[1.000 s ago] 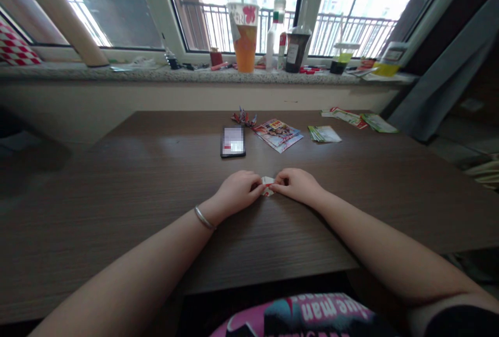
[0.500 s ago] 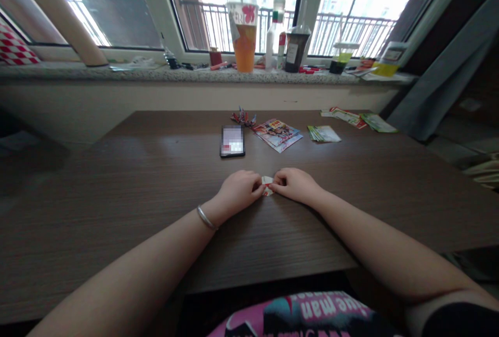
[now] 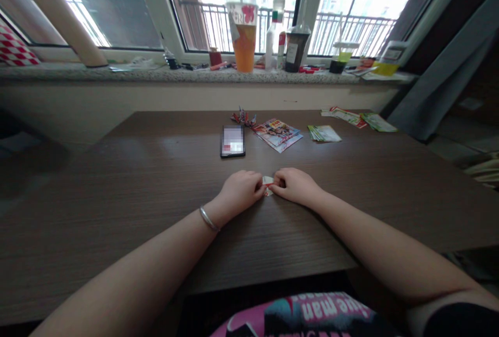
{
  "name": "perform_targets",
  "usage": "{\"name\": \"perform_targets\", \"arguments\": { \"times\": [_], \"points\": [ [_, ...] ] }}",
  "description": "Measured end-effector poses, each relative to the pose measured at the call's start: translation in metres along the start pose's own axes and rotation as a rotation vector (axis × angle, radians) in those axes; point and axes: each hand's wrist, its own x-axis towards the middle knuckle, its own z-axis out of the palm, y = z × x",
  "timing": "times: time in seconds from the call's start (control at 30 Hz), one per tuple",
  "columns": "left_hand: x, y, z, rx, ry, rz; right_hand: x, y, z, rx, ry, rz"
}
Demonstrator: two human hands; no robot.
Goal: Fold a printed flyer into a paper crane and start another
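1. At the middle of the table [image 3: 117, 196], in the head view, the two hands are meeting. The left hand [image 3: 239, 191] and the right hand [image 3: 296, 186] are curling in toward each other, and both are pinching one small paper [image 3: 267, 181] between their fingertips.
2. That paper is sitting low, at or just above the tabletop. Only a sliver of white with red print is showing (the rest is hiding under the fingers).
3. Both forearms are reaching in from the near edge, and the left wrist is wearing a bangle [image 3: 208, 219].
4. Just beyond the hands a phone [image 3: 233, 141] is lying flat. Past it a small folded figure [image 3: 244, 117] is resting beside some leaflets [image 3: 278, 134], with a stack of cards [image 3: 324, 133] lying to their right, well apart from the hands.
5. Along the sill [image 3: 78, 73] an orange cup [image 3: 244, 35], a bottle [image 3: 275, 35] and a dark cup [image 3: 296, 48] are standing against the window.
6. As a judgement, the folding is looking well under way. The paper is already down to a small piece, so several folds seem made, and the fingers appear to be working another crease. Its shape is not showing, so I cannot tell how many folds are remaining.
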Motion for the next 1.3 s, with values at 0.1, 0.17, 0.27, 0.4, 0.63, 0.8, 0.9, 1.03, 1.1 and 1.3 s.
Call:
{"name": "perform_targets", "arguments": {
  "times": [0.1,0.17,0.27,0.4,0.63,0.8,0.9,1.03,1.1,1.3],
  "points": [
    [0.000,0.001,-0.002,0.011,-0.008,-0.015,-0.001,-0.001,0.000,0.003,0.008,-0.006],
    [0.000,0.003,-0.003,0.009,-0.014,-0.050,-0.002,-0.001,0.000,0.017,0.025,-0.009],
    [-0.001,0.004,-0.004,-0.015,-0.015,-0.069,-0.003,0.000,0.002,0.047,0.058,-0.028],
    [-0.001,-0.001,0.000,-0.057,-0.006,-0.058,-0.004,0.002,0.005,0.041,0.096,-0.201],
    [-0.001,-0.025,0.003,-0.235,0.006,0.192,-0.007,0.007,0.002,0.012,0.108,-0.376],
    [-0.003,-0.026,-0.002,-0.099,0.044,0.339,-0.011,0.009,0.000,-0.094,0.109,-0.409],
    [-0.006,-0.017,-0.006,0.087,0.047,0.355,-0.013,0.008,-0.003,-0.156,0.109,-0.411],
    [-0.009,-0.005,-0.008,0.185,0.075,0.351,-0.014,0.002,-0.007,-0.226,0.087,-0.405],
    [-0.009,-0.002,-0.008,0.197,0.078,0.347,-0.013,0.000,-0.008,-0.253,0.072,-0.390],
    [-0.009,-0.005,-0.013,0.191,0.027,0.337,-0.015,-0.002,-0.014,-0.309,0.031,-0.341]
  ]
}}
